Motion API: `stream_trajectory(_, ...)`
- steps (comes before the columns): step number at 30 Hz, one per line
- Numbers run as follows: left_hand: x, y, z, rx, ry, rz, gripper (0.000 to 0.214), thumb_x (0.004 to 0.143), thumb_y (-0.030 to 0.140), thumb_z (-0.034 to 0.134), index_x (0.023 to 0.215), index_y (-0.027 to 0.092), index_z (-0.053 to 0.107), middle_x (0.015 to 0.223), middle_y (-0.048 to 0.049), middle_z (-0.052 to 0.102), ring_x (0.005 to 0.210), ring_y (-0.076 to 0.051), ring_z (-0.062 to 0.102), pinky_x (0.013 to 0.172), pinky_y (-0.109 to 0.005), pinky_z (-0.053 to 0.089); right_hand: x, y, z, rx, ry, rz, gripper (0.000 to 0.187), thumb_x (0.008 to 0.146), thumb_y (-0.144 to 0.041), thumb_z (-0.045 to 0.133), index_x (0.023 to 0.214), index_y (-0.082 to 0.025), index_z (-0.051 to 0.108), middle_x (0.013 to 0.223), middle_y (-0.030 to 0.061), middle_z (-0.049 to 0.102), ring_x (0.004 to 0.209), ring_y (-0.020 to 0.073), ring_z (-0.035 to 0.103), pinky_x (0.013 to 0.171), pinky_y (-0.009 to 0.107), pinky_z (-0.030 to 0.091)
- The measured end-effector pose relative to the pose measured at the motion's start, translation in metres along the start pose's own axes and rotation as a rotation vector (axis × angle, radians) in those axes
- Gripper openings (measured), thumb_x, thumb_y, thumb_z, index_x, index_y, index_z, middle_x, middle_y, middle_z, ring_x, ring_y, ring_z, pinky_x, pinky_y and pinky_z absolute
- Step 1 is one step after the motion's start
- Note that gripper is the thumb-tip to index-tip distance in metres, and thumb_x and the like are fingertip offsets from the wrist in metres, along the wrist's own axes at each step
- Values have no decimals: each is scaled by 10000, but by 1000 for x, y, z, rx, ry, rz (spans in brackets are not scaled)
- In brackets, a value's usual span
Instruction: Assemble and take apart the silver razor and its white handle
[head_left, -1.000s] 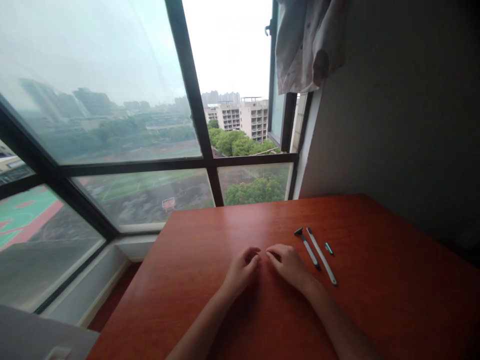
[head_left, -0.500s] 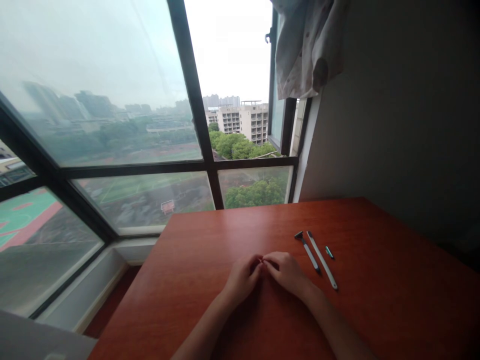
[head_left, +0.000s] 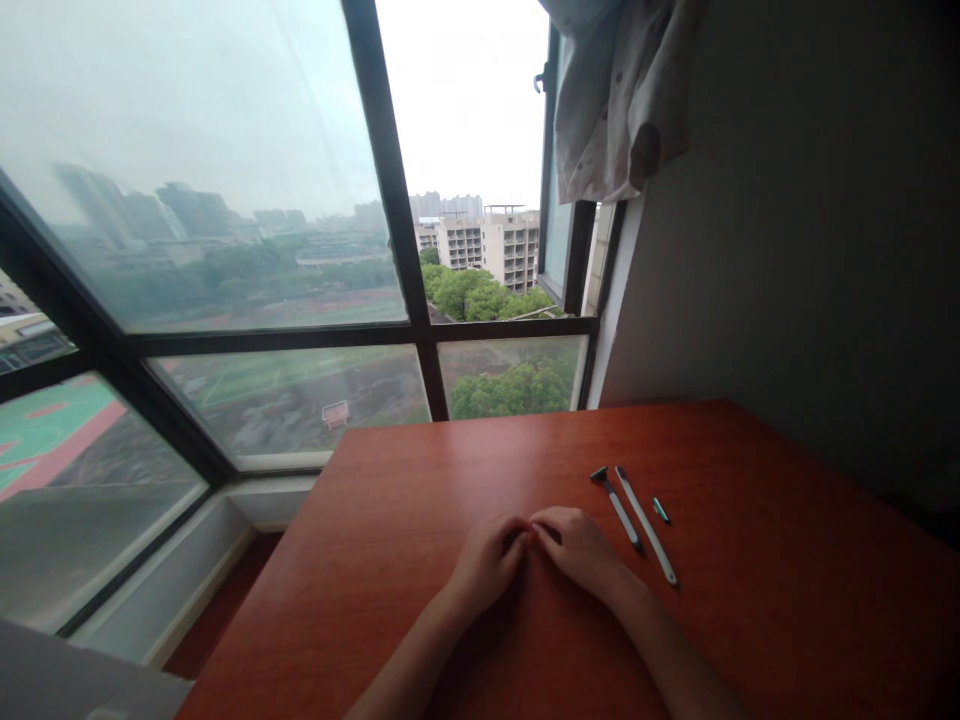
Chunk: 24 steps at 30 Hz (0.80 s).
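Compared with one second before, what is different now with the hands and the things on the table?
The left hand and the right hand moved toward each other: the gap between them narrowed, and they now meet or nearly meet. Whether they hold anything is unclear. The razor-shaped tool, the long pale stick and the small green item stayed lying on the table.

Daylight from dark-framed windows (head_left: 255,160) at the far side and left glosses a reddish table (head_left: 390,520), while the wall (head_left: 772,260) on the right stands in shadow.
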<state>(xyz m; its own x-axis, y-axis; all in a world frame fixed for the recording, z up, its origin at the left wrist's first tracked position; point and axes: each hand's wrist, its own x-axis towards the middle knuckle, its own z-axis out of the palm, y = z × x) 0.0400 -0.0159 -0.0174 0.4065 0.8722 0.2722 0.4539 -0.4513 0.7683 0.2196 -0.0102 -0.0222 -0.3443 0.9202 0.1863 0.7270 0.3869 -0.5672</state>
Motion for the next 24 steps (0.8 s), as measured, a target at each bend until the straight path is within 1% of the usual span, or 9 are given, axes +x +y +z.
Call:
stream_trajectory(11, 0, -2, 2, 39, 5, 12, 218, 856, 205, 503, 971, 210, 688, 915, -56, 718, 826, -208, 633, 760, -287, 467, 0, 0, -2, -9, 3, 6, 247, 894, -207, 478, 932, -208, 722, 948, 60, 742, 901, 194, 669, 823, 256, 453)
stream_trajectory(24, -1, -1, 1, 82, -8, 19, 203, 874, 183, 495, 971, 210, 672, 922, -55, 709, 841, -211, 631, 758, -286, 458, 0, -1, -4, -24, -4, 4, 246, 898, -205, 473, 916, -205, 718, 941, 59, 740, 892, 195, 667, 811, 252, 450)
